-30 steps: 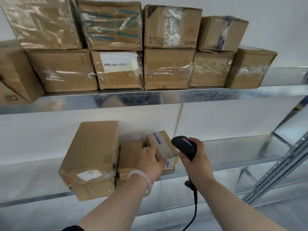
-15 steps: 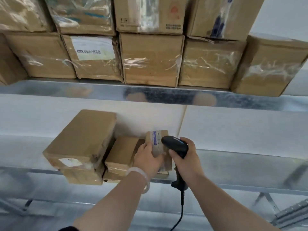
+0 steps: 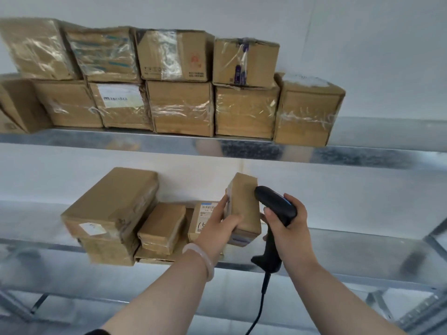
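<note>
My left hand point(image 3: 219, 226) grips a small brown cardboard box point(image 3: 245, 204) and holds it tilted on end above the lower metal shelf point(image 3: 338, 247). My right hand point(image 3: 289, 226) holds a black corded barcode scanner point(image 3: 274, 205) by its handle. The scanner's head sits right beside the box's right face. Behind my left hand lies another small box with a white printed label point(image 3: 202, 220), partly hidden.
On the lower shelf to the left lie a large taped box point(image 3: 113, 201) on a stack and a small box point(image 3: 164, 226). The upper shelf point(image 3: 145, 143) carries two rows of taped cartons point(image 3: 181, 107). A white wall stands behind. Shelf braces show at lower right.
My left hand has lifted the small box off the shelf and turned it upright, uncovering a labelled box underneath. The scanner stays close to the box. The view has tilted upward.
</note>
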`<action>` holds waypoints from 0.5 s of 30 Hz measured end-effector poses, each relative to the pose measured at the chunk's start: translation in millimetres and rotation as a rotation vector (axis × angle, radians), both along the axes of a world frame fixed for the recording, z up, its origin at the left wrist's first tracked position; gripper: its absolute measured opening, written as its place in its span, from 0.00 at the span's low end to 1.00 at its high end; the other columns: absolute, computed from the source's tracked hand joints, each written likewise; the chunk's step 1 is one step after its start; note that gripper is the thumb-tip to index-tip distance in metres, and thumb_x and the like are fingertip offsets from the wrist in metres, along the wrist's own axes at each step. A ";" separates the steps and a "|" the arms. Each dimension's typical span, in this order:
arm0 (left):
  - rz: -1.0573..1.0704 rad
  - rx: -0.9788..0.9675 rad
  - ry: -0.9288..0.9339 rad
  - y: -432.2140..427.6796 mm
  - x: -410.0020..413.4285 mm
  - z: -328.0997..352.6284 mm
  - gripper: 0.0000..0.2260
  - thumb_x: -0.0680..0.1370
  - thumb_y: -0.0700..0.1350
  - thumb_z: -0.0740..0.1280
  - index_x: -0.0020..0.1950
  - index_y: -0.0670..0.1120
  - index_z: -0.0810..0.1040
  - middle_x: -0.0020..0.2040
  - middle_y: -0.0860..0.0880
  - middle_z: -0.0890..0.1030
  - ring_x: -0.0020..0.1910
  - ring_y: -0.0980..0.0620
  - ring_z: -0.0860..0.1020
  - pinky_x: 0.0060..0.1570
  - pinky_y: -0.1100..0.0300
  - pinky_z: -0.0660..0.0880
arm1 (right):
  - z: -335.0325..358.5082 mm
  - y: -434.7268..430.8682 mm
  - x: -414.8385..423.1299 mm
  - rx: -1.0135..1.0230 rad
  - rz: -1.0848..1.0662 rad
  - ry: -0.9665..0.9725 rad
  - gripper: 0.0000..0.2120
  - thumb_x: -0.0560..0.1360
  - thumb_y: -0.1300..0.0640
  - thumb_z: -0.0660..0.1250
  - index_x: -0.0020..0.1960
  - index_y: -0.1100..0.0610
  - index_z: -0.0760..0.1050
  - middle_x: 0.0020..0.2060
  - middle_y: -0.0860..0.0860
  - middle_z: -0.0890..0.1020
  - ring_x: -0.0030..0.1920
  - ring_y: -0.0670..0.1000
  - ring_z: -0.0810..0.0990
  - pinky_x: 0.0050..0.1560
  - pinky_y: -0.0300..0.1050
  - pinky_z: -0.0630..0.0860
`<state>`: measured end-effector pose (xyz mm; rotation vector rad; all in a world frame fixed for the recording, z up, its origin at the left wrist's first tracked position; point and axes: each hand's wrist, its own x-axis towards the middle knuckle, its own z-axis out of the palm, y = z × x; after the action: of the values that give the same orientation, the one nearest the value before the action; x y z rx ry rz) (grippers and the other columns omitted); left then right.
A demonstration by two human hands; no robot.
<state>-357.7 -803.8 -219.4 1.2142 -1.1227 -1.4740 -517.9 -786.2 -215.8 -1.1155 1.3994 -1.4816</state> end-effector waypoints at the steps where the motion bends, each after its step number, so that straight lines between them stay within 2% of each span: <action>1: -0.021 0.004 -0.013 3.8 -2.9 1.2 0.26 0.77 0.51 0.68 0.72 0.66 0.64 0.64 0.50 0.79 0.54 0.50 0.84 0.59 0.51 0.79 | 2.0 3.2 -0.2 -0.022 -0.004 0.013 0.23 0.75 0.56 0.71 0.65 0.42 0.66 0.49 0.46 0.82 0.41 0.55 0.84 0.45 0.53 0.82; 2: -0.038 0.000 -0.040 5.7 -5.7 1.1 0.26 0.74 0.53 0.68 0.70 0.67 0.66 0.64 0.51 0.79 0.58 0.51 0.82 0.63 0.50 0.77 | 4.4 6.3 0.3 -0.040 -0.006 0.031 0.23 0.75 0.56 0.72 0.65 0.42 0.67 0.49 0.45 0.81 0.41 0.53 0.83 0.45 0.52 0.82; 4: -0.049 -0.018 -0.142 7.0 -8.7 0.5 0.22 0.69 0.57 0.66 0.63 0.64 0.75 0.65 0.51 0.76 0.60 0.51 0.78 0.64 0.53 0.75 | 7.4 12.7 2.2 -0.064 -0.004 0.037 0.23 0.75 0.57 0.72 0.64 0.42 0.67 0.47 0.41 0.81 0.39 0.51 0.83 0.42 0.49 0.82; 7: -0.070 -0.029 -0.176 8.5 -8.8 0.6 0.11 0.74 0.55 0.69 0.56 0.57 0.80 0.58 0.51 0.82 0.57 0.51 0.80 0.58 0.56 0.77 | 8.6 20.4 5.6 -0.097 0.006 0.089 0.23 0.74 0.57 0.73 0.61 0.39 0.68 0.48 0.40 0.81 0.38 0.51 0.83 0.40 0.46 0.82; 9: -0.081 -0.026 -0.171 9.2 -4.6 -1.2 0.11 0.77 0.54 0.71 0.58 0.56 0.80 0.54 0.54 0.85 0.56 0.52 0.82 0.60 0.55 0.77 | 10.6 24.0 9.2 -0.096 0.019 0.097 0.22 0.74 0.57 0.73 0.59 0.38 0.68 0.48 0.39 0.81 0.37 0.52 0.83 0.39 0.44 0.81; 12: -0.056 0.002 -0.138 9.7 4.4 -3.5 0.18 0.73 0.55 0.73 0.62 0.56 0.78 0.54 0.54 0.85 0.55 0.52 0.82 0.59 0.51 0.79 | 11.0 25.3 10.6 -0.077 -0.018 0.082 0.22 0.74 0.57 0.73 0.61 0.41 0.67 0.49 0.42 0.80 0.35 0.53 0.82 0.35 0.43 0.80; 14: -0.075 0.025 -0.061 7.6 10.6 -5.8 0.17 0.74 0.51 0.71 0.63 0.55 0.78 0.54 0.53 0.85 0.56 0.49 0.83 0.58 0.47 0.80 | 9.1 24.5 8.2 -0.054 -0.068 0.091 0.22 0.75 0.56 0.72 0.63 0.42 0.67 0.50 0.43 0.80 0.36 0.55 0.82 0.37 0.47 0.81; 15: -0.071 0.030 -0.018 6.6 13.2 -6.2 0.16 0.76 0.47 0.70 0.63 0.55 0.77 0.54 0.52 0.86 0.56 0.48 0.83 0.57 0.46 0.81 | 7.3 23.9 7.0 -0.037 -0.081 0.088 0.22 0.75 0.56 0.72 0.64 0.43 0.66 0.50 0.44 0.80 0.37 0.56 0.82 0.36 0.46 0.81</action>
<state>-344.4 -797.2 -225.6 1.2217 -1.1698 -1.5411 -510.9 -762.2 -208.5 -1.1719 1.4985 -1.5374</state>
